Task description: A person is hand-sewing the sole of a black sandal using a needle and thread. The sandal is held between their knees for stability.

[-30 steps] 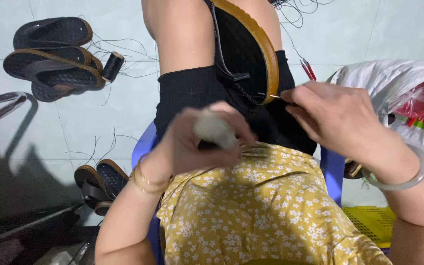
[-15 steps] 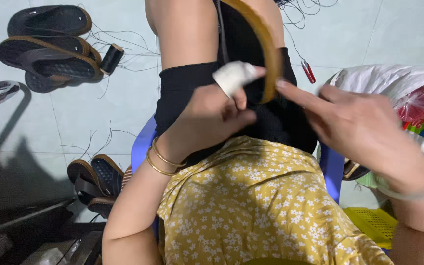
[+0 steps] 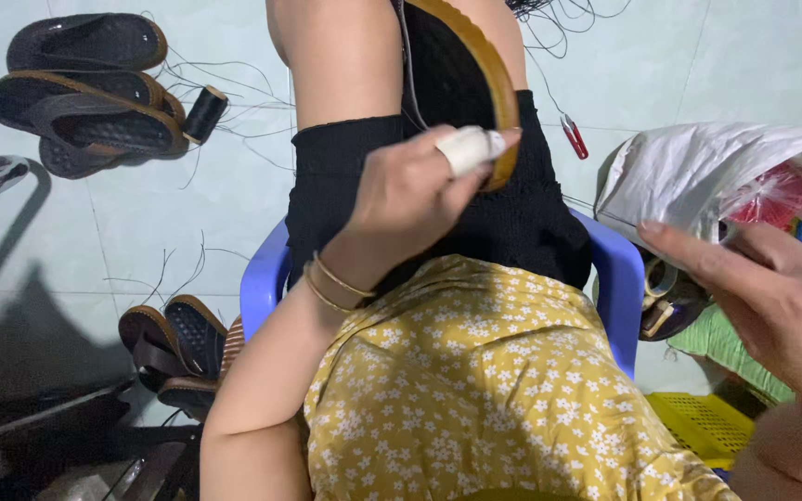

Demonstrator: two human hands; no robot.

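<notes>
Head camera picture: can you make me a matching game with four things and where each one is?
Things:
1. brown-rimmed black woven shoe sole
2. black spool of thread
3. small red snips
4. yellow plastic crate

Places:
A. floor, bottom right corner
B. floor beside the stacked sandals, upper left
C. under the left hand's bandaged finger
D. floor right of the sole, top

Pairs: 1-C, 2-B, 3-D, 4-A

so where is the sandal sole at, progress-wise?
Done: finished-looking sandals are stacked on the floor. In hand: the left hand, one finger taped, grips the tan-rimmed sole; the right hand is off it, open. Left: loose thread hangs along the sole; the snips lie unused.
</notes>
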